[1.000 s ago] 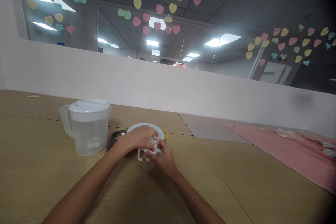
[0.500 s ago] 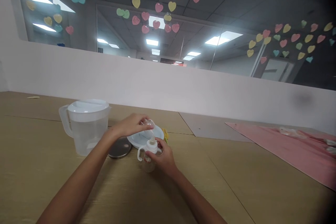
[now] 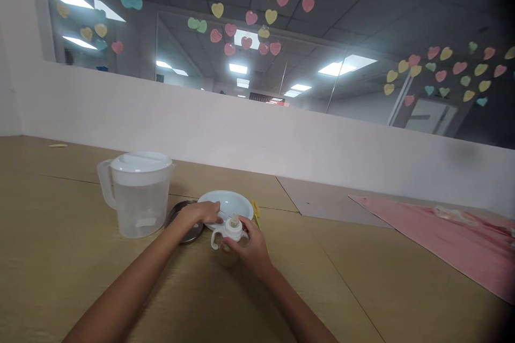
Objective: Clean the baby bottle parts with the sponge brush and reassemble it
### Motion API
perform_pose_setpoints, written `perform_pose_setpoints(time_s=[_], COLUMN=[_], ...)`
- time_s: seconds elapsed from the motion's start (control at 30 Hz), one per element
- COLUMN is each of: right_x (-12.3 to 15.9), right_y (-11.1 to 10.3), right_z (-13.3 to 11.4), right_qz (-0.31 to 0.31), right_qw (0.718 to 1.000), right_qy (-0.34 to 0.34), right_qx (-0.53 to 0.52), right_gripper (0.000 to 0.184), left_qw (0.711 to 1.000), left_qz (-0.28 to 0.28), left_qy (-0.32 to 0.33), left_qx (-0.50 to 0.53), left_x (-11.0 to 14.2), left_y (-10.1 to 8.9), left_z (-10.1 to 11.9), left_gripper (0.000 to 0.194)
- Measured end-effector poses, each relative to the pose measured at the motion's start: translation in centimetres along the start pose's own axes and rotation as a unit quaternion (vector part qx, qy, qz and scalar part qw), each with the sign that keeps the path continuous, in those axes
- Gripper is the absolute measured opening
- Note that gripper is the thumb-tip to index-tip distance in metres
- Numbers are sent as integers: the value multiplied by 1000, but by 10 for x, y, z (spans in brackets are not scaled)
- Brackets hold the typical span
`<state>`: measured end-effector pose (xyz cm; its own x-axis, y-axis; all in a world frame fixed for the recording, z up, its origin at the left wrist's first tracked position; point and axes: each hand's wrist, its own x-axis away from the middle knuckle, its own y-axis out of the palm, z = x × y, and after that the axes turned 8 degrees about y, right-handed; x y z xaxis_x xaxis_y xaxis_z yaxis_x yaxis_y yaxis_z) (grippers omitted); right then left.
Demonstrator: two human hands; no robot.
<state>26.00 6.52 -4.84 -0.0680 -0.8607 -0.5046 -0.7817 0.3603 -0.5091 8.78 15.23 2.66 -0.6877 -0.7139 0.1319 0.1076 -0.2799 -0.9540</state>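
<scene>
A baby bottle with a white collar, two white side handles and a clear nipple stands upright on the table. My right hand is wrapped round its right side, thumb across the front. Just left of the nipple is my left hand, over the near left edge of a pale blue plate. Its fingers are slightly apart, and I see nothing between them. Below that wrist lies a round metal dish, partly covered by my arm. The clear dome cap cannot be made out.
A translucent pitcher with a white lid stands to the left. Something yellow lies right of the plate. Farther right is a pink cloth with clear plastic on it. A white wall rises behind the table.
My left hand has come down and slightly left from above the nipple, and the clear dome cap it held is out of sight. My right hand keeps holding the bottle.
</scene>
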Motion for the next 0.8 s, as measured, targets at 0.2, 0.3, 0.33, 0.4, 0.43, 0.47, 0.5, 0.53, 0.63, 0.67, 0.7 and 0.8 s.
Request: perform_pose_setpoints(time_s=[0.2,0.3,0.33,0.4,0.43,0.47,0.5,0.53,0.63,0.67,0.7,0.8], right_x=[1,2,2,3,3,4,4,4,3,3,3,3], right_y=[-1,-1,0,0,1,1,1,2,3,3,3,3], right_z=[-2,-3,-3,-4,-4,-4,-5,-5,-6,-6,-6,-6], right_qz=[1,4,5,8,9,10,10,9,9,11,12,12], right_qw=[1000,1000,1000,1000,1000,1000,999,999,998,998,997,998], right_qy=[-5,-4,-5,-6,-5,-3,1,5,8,6,5,3], right_qx=[11,8,5,-6,-14,-22,-30,-39,-63,-69,-71,-69], right_gripper=[52,52,52,53,53,53,53,53,51,49,48,45], left_qw=[1000,1000,999,996,992,988,984,981,975,976,977,983], left_qz=[-10,5,15,35,38,34,24,9,-19,-15,-5,32], left_qy=[3,20,36,82,107,128,145,159,190,192,189,171], left_qx=[-13,-17,-10,26,53,80,102,114,112,104,94,60], left_x=[-4,4,8,19,25,31,36,39,43,42,40,33], left_y=[5,-5,-11,-22,-27,-31,-34,-35,-33,-31,-28,-23], left_z=[0,6,8,15,19,24,28,32,40,42,43,44], left_gripper=[43,45,46,47,47,47,47,48,57,59,60,55])
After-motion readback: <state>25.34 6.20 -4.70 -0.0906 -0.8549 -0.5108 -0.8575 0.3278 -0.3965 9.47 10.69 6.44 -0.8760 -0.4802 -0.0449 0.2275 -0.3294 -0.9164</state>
